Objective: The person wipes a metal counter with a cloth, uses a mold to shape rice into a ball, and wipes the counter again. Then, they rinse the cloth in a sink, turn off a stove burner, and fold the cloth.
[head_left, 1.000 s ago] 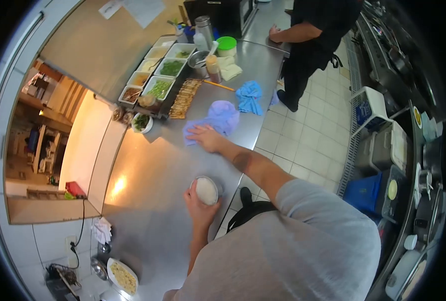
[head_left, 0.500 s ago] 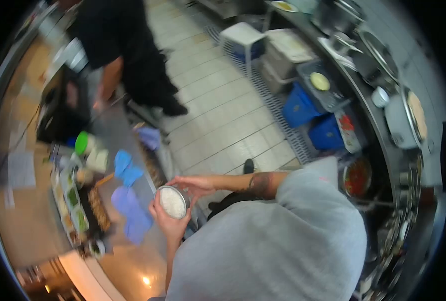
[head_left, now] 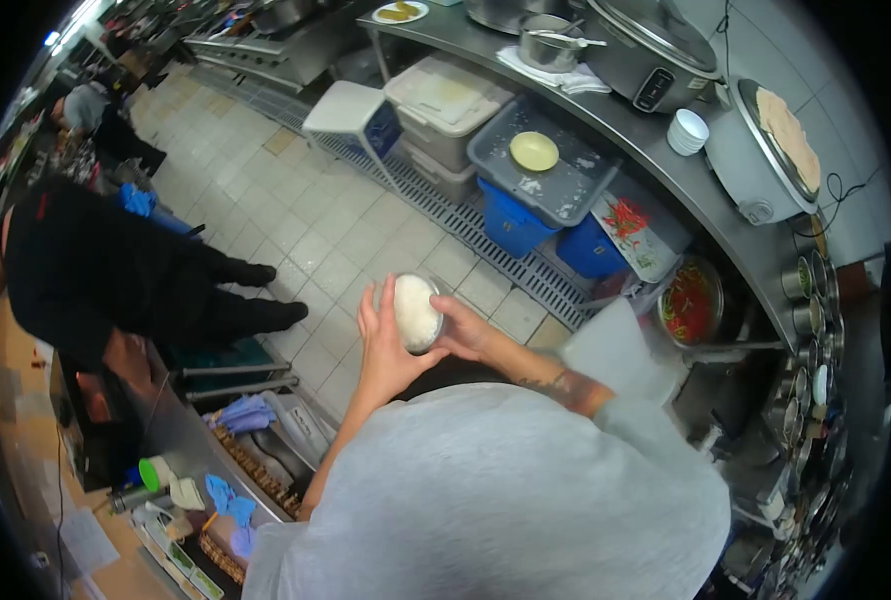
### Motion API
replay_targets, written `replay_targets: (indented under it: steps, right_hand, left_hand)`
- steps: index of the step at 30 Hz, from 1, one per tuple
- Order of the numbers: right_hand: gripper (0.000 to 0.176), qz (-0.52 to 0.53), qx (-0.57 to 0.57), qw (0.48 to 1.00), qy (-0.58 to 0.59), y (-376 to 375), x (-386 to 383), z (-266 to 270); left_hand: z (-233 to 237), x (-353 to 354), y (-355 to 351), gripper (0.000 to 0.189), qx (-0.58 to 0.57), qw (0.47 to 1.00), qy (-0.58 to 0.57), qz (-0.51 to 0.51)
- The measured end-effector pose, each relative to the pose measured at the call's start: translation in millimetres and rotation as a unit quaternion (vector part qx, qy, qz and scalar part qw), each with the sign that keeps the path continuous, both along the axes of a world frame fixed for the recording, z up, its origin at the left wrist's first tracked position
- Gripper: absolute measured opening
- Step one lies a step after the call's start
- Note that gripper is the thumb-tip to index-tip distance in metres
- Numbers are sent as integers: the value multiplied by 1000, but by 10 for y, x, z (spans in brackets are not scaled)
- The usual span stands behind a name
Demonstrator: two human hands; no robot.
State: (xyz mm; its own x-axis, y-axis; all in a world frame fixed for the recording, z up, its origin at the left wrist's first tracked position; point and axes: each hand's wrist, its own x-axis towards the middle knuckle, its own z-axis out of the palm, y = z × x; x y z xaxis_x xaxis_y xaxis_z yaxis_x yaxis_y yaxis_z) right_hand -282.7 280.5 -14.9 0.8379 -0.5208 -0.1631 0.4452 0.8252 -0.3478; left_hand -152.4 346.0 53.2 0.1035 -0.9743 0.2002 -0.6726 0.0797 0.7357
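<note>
A round metal bowl (head_left: 433,347) packed with white rice (head_left: 414,312) is held out in front of my body, over the tiled floor. My left hand (head_left: 382,345) is wrapped round the bowl's left side, fingers along its rim. From the other side my right hand (head_left: 463,332) grips it, the thumb at the rim beside the rice. The underside of the bowl is hidden from view.
A person in black (head_left: 115,265) stands at the left counter. Blue cloths (head_left: 230,500) lie on that counter. To the right, a steel shelf (head_left: 680,165) carries a large cooker (head_left: 655,60) and white bowls (head_left: 687,132). Blue bins (head_left: 515,220) stand beneath it.
My body and view have turned to the right, away from the left counter. Both hands have carried the bowl of rice from beside that counter to above the open floor.
</note>
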Motion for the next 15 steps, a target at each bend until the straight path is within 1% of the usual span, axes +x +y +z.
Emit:
replay_targets:
  steps: [1, 2, 3, 4, 5, 6, 8, 9, 10, 11, 13, 14, 15]
  right_hand:
    - [64, -93, -74, 986, 117, -171, -127, 57]
    - [66, -182, -145, 945, 231, -356, -249, 76]
    - [71, -286, -308, 838, 348, -597, -370, 49]
    - [76, -368, -454, 679, 445, -856, -500, 35]
    - [80, -391, -487, 580, 522, -1089, -671, 46]
    - [84, -406, -513, 471, 591, -1296, -849, 117]
    - [80, -439, -475, 425, 633, -1717, -1139, 280]
    - [82, -468, -475, 391, 635, -1940, -1268, 286]
    - [84, -495, -475, 357, 635, -2173, -1393, 258]
    - [84, -491, -471, 358, 639, -2411, -1521, 124]
    - [83, -449, -445, 273, 725, -2897, -1727, -329]
    - [83, -445, -439, 271, 732, -3078, -1784, -606]
    - [83, -337, -379, 313, 803, -3193, -1867, -918]
  left_hand:
    - [0, -36, -181, 106, -1, 999, 11, -31]
    - [-29, -54, -357, 106, 3, 999, 13, -38]
    - [-77, -58, -531, 104, 22, 998, -18, -58]
    - [-139, -55, -701, 102, 40, 995, -50, -77]
    - [-228, -36, -864, 96, 52, 993, -52, -93]
    - [-291, -17, -1000, 96, 56, 992, -49, -98]
    - [-416, 24, -1296, 90, 80, 987, -61, -123]
    - [-499, 63, -1436, 85, 88, 986, -66, -126]
    - [-608, 86, -1577, 85, 91, 986, -63, -128]
    - [-707, 124, -1699, 83, 110, 984, -71, -119]
    - [-770, 208, -2073, 81, 133, 981, -81, -118]
    - [-794, 217, -2265, 79, 145, 980, -76, -113]
    - [-830, 188, -2406, 76, 162, 979, -67, -107]
